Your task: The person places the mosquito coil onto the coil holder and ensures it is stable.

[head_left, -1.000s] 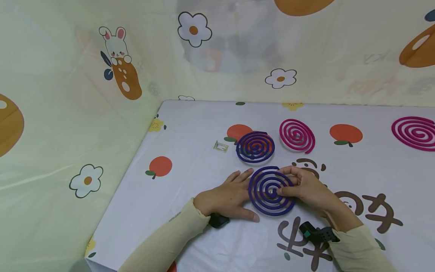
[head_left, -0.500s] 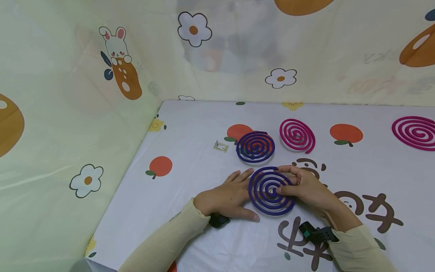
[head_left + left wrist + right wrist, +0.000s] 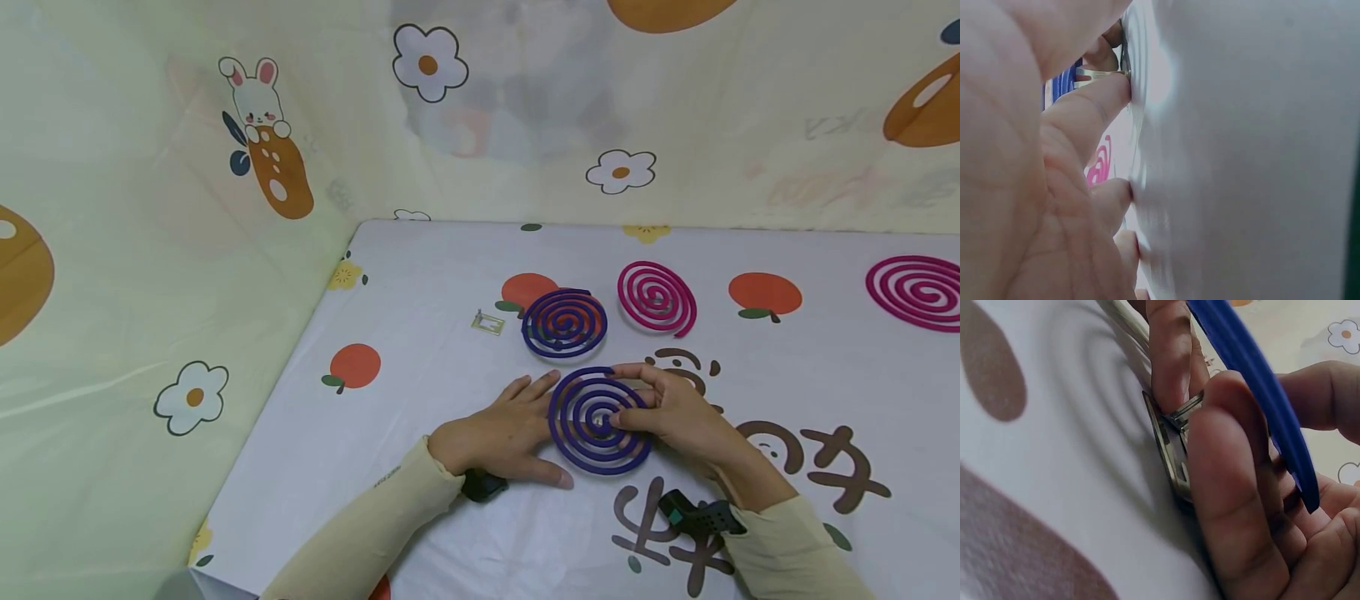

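Observation:
My right hand (image 3: 686, 421) holds a blue mosquito coil (image 3: 602, 427) tilted above the table, thumb near its centre and a finger at its outer end. Beneath the coil lies a thin metal coil stand (image 3: 1166, 450), seen in the right wrist view with a raised prong. My left hand (image 3: 498, 437) rests on the table to the coil's left, fingers spread and straight. One of its fingers (image 3: 1094, 103) touches a metal stand in the left wrist view. In the head view the coil and right hand mostly hide that stand. Whether the prong sits in the coil's centre, I cannot tell.
Behind the hands is another blue coil (image 3: 565, 325), its shadow suggesting it is raised. A pink coil (image 3: 656, 300) stands right of it, and a second pink coil (image 3: 927, 292) lies at the right edge. A loose metal stand (image 3: 488, 322) lies left of the rear blue coil.
My right fingertip has shifted very slightly left at the coil's outer end. The left hand and the other things stay where they were.

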Motion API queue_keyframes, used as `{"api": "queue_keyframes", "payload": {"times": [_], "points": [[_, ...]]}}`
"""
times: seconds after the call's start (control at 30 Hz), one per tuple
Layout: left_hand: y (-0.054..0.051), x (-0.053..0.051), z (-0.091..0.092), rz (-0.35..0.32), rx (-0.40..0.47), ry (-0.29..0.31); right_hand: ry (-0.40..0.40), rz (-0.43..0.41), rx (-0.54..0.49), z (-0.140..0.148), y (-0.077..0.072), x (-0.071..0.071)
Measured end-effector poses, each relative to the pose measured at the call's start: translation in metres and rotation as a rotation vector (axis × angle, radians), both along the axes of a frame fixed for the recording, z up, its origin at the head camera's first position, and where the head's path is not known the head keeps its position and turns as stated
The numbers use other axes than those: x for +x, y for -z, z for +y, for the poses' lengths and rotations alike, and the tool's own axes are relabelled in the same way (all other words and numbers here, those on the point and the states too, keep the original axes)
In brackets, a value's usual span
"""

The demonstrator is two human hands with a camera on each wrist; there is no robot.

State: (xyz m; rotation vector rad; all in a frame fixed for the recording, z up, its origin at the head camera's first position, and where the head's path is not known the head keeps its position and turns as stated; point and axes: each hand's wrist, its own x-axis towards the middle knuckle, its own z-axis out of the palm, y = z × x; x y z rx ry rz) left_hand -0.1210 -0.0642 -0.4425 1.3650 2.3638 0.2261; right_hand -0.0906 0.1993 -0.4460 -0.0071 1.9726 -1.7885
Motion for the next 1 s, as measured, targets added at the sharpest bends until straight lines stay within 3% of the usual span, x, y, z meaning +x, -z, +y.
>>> {"api": "queue_keyframes", "payload": {"times": [0.33,0.57,0.73,1.0], "points": [[-0.004,-0.003,-0.001,-0.017,-0.023,-0.009,0.005,-0.006,0.023,0.0,0.001,0.0],[-0.005,-0.013,-0.008,-0.079,0.052,-0.067,0.011,-0.004,0.021,0.0,-0.001,0.001],[-0.007,-0.017,-0.011,-0.085,0.097,-0.095,0.002,0.011,0.037,-0.001,-0.001,0.0],[-0.007,-0.016,-0.008,-0.086,0.156,-0.145,-0.005,0.035,0.049,0.0,0.0,0.001]]}}
